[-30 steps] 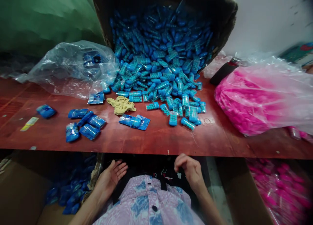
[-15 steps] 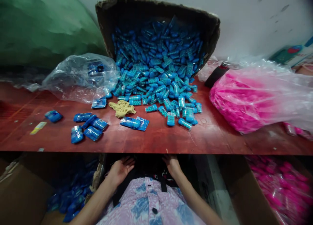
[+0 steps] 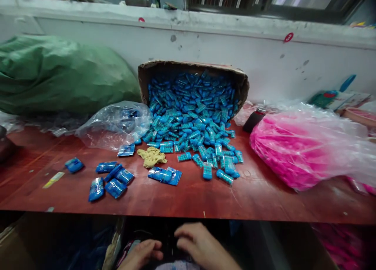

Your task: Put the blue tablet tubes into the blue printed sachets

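Note:
Below the front edge of the table, both of my hands are in front of my lap. My left hand (image 3: 143, 254) is at the bottom of the view, fingers loosely bent and apart, with nothing seen in it. Close by on its right, my right hand (image 3: 197, 240) is slightly blurred, its fingers half curled and apart, also without a visible object. On the table above them lie blue printed packets (image 3: 116, 187), a crumpled yellow rubber piece (image 3: 152, 156) and a heap of small blue capsule-shaped containers (image 3: 190, 131) spilling from a tipped cardboard box (image 3: 143, 82).
A clear plastic bag (image 3: 114, 125) and a large green sack (image 3: 67, 74) are on the left. At right stand a dark bottle (image 3: 254, 120) and a bag of pink pieces (image 3: 289, 152). Under the red tabletop (image 3: 264, 203) is an open carton (image 3: 35, 242).
My view has tilted up, showing the wall and window. My hands have come away from the table edge and closer together, their fingers now more curled.

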A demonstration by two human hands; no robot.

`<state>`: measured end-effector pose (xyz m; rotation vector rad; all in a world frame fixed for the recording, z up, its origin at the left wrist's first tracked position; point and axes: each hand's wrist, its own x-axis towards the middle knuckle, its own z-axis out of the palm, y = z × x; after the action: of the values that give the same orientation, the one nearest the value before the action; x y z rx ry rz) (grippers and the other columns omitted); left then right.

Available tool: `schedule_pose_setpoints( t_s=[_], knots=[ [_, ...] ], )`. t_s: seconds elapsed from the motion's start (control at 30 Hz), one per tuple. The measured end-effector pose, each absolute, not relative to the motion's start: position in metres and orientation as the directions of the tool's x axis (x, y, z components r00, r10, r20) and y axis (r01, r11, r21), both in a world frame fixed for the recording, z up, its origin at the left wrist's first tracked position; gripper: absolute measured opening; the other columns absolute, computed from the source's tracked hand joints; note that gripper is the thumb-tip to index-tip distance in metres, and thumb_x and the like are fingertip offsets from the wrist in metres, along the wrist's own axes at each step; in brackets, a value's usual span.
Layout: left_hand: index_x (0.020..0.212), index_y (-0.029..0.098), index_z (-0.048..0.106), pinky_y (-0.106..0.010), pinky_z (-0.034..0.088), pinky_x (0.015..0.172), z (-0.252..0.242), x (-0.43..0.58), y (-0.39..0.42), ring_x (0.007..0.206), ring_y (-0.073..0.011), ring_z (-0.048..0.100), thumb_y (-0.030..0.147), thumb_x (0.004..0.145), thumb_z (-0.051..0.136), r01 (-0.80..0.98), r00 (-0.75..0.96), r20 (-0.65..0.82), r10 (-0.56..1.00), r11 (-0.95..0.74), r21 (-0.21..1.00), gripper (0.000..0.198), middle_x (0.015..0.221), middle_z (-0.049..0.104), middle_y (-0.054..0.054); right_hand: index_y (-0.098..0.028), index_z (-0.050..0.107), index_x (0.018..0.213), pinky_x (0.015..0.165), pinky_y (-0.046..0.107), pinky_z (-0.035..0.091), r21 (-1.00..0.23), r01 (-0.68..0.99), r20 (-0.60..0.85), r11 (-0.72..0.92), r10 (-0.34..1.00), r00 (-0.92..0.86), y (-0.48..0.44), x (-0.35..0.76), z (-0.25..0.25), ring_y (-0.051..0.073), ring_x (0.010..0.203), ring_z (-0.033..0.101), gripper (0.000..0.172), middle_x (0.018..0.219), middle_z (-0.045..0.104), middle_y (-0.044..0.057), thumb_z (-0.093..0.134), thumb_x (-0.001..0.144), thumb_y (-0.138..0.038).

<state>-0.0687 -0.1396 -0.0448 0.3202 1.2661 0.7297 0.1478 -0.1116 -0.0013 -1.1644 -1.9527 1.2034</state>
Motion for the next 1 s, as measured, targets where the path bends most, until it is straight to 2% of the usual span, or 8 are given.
schedule_pose_setpoints(
  t_s=[0.1, 0.17, 0.23, 0.37, 0.57, 0.67, 0.83, 1.0],
  knots=[
    [0.065, 0.019, 0.06, -0.028, 0.045, 0.052, -0.02, -0.079, -0.129, 0.052, -0.0187, 0.059, 0.034, 0.066, 0.064, -0.216, 0.028, -0.723, 0.69, 0.711, 0.67, 0.016, 0.049, 0.062, -0.005, -0.024, 0.056, 0.11, 0.088, 0.039, 0.038, -0.761, 0.574, 0.188, 0.303, 0.949, -0.253, -0.066, 0.138, 0.022, 0.024, 0.096, 0.056, 0.03, 0.103, 0.063, 0.007, 0.053, 0.08, -0.023],
    [0.07, 0.017, 0.059, -0.025, 0.044, 0.048, -0.002, -0.078, -0.113, 0.05, -0.0174, 0.058, 0.033, 0.068, 0.063, -0.254, -0.027, -0.684, 0.729, 0.657, 0.71, 0.017, 0.049, 0.061, -0.004, -0.021, 0.044, 0.124, 0.09, 0.043, 0.036, -0.653, 0.676, 0.231, 0.343, 0.939, -0.253, -0.032, 0.121, 0.026, 0.027, 0.106, 0.048, 0.048, 0.116, 0.056, 0.011, 0.058, 0.077, -0.025],
    [0.079, 0.015, 0.057, -0.025, 0.044, 0.047, 0.012, -0.074, -0.093, 0.049, -0.0168, 0.059, 0.028, 0.071, 0.061, -0.331, -0.112, -0.641, 0.76, 0.58, 0.745, 0.015, 0.053, 0.062, -0.004, -0.017, 0.041, 0.126, 0.092, 0.047, 0.033, -0.542, 0.74, 0.248, 0.399, 0.917, -0.313, -0.006, 0.103, 0.023, 0.031, 0.113, 0.042, 0.058, 0.12, 0.052, 0.013, 0.063, 0.073, -0.028],
    [0.083, 0.014, 0.051, -0.025, 0.047, 0.052, 0.026, -0.066, -0.053, 0.052, -0.0142, 0.06, 0.02, 0.076, 0.055, -0.503, -0.237, -0.62, 0.748, 0.451, 0.737, 0.01, 0.064, 0.063, -0.005, -0.018, 0.049, 0.117, 0.091, 0.053, 0.03, -0.477, 0.763, 0.255, 0.437, 0.899, -0.355, 0.015, 0.079, 0.007, 0.031, 0.106, 0.047, 0.047, 0.108, 0.059, 0.014, 0.063, 0.073, -0.022],
    [0.082, 0.015, 0.048, -0.026, 0.047, 0.054, 0.022, -0.052, -0.021, 0.055, -0.0142, 0.06, 0.03, 0.078, 0.053, -0.561, -0.186, -0.682, 0.707, 0.493, 0.665, 0.016, 0.07, 0.062, -0.007, -0.016, 0.045, 0.118, 0.087, 0.039, 0.041, -0.53, 0.725, 0.271, 0.44, 0.898, -0.347, 0.009, 0.084, 0.007, 0.024, 0.101, 0.05, 0.042, 0.11, 0.054, 0.012, 0.055, 0.077, -0.015],
    [0.085, 0.014, 0.053, -0.027, 0.046, 0.054, 0.022, -0.043, -0.013, 0.057, -0.0157, 0.06, 0.037, 0.076, 0.054, -0.576, -0.095, -0.665, 0.741, 0.503, 0.644, 0.024, 0.071, 0.063, -0.007, -0.019, 0.042, 0.119, 0.085, 0.031, 0.044, -0.619, 0.653, 0.278, 0.436, 0.899, -0.337, 0.002, 0.088, 0.016, 0.019, 0.101, 0.051, 0.043, 0.111, 0.052, 0.008, 0.052, 0.077, -0.012],
    [0.077, 0.015, 0.057, -0.022, 0.046, 0.047, 0.03, -0.032, -0.011, 0.053, -0.0128, 0.059, 0.023, 0.072, 0.061, -0.658, -0.031, -0.578, 0.816, 0.418, 0.626, 0.01, 0.063, 0.064, -0.002, -0.022, 0.051, 0.113, 0.088, 0.032, 0.043, -0.841, 0.331, 0.325, 0.428, 0.888, -0.325, -0.015, 0.096, 0.03, 0.021, 0.101, 0.052, 0.043, 0.109, 0.052, 0.007, 0.06, 0.072, -0.013],
    [0.083, 0.012, 0.061, -0.027, 0.052, 0.06, 0.039, -0.028, -0.021, 0.068, -0.017, 0.065, 0.016, 0.076, 0.056, -0.692, 0.071, -0.614, 0.786, 0.482, 0.538, 0.009, 0.072, 0.068, -0.005, -0.025, 0.057, 0.109, 0.083, 0.032, 0.045, -0.981, -0.053, 0.193, 0.186, 0.95, -0.245, -0.026, 0.103, 0.026, 0.019, 0.092, 0.056, 0.032, 0.101, 0.057, 0.004, 0.058, 0.077, -0.022]
  ],
)
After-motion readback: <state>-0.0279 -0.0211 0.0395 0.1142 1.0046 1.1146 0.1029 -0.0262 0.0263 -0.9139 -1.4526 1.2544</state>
